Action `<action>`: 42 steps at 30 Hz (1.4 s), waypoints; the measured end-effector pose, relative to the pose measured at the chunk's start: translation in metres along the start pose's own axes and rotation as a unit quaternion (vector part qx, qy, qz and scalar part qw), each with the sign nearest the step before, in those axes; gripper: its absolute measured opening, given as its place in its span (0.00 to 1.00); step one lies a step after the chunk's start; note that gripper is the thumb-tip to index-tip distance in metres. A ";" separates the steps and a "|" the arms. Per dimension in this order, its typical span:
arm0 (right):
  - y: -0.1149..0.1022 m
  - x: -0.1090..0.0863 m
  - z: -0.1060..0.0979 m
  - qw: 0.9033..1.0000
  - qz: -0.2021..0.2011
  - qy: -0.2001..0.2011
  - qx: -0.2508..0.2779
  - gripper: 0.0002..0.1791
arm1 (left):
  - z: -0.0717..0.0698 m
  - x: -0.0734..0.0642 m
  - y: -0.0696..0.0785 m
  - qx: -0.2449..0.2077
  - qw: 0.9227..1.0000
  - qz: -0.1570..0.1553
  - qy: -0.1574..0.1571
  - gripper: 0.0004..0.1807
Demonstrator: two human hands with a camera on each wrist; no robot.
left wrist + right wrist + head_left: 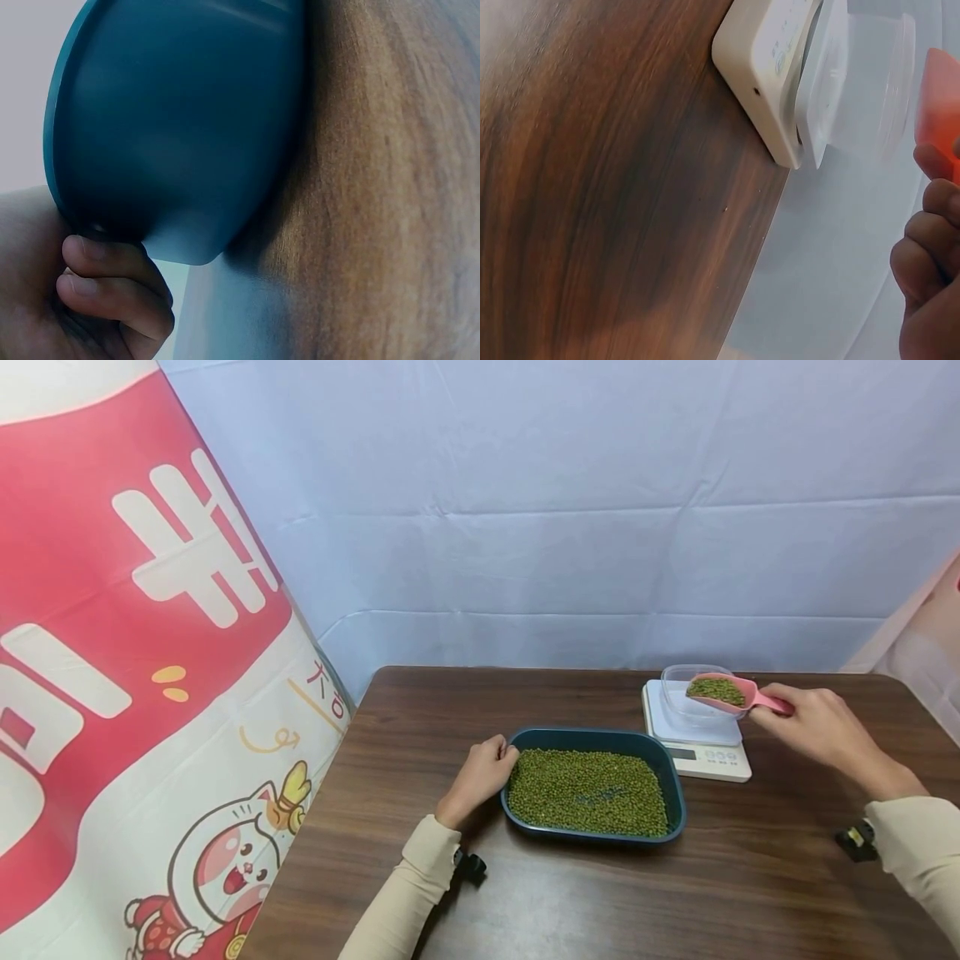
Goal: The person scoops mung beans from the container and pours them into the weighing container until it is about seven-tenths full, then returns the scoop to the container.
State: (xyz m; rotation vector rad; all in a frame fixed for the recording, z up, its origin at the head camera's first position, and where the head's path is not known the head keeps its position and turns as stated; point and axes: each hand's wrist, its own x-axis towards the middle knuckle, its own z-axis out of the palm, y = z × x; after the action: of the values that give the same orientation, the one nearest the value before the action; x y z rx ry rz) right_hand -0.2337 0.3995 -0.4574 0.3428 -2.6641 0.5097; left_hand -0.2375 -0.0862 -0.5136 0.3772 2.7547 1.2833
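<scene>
A pink scoop [752, 694] heaped with small green beans [716, 690] is held by its handle in my right hand [817, 727]. The scoop hangs over a clear plastic container [678, 706] that stands on a white kitchen scale [697, 758]. In the right wrist view the curled fingers [930, 232] lie around the orange-looking scoop [939, 101], just off the container's open side. My left hand [480, 775] pinches the left rim of a dark teal tray [592, 739], full of the same green beans. Two curled fingertips [86, 251] show below the tray wall [180, 120] in the left wrist view.
The brown wooden table [420, 727] runs back to a pale hanging cloth [555, 560]. At the left hangs a red and white printed banner [142, 635] with a cartoon figure. The scale stands close to the tray's back right corner.
</scene>
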 end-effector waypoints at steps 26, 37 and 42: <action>0.002 0.008 -0.012 0.997 0.008 -0.064 -0.041 0.10 | 0.001 -0.001 -0.001 0.002 1.000 -0.002 0.002 0.17; 0.001 0.011 -0.022 0.993 0.025 -0.103 -0.059 0.14 | -0.001 0.000 0.000 0.000 1.000 0.001 0.001 0.18; 0.000 0.013 -0.024 0.991 0.024 -0.109 -0.071 0.14 | -0.001 0.000 0.000 -0.002 1.000 0.000 -0.001 0.18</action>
State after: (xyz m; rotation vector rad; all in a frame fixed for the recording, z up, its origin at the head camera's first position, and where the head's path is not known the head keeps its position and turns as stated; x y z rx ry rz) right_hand -0.2369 0.4076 -0.4312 0.3071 -2.9076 0.3091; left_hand -0.2380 -0.0867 -0.5134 0.3787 2.7506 1.2871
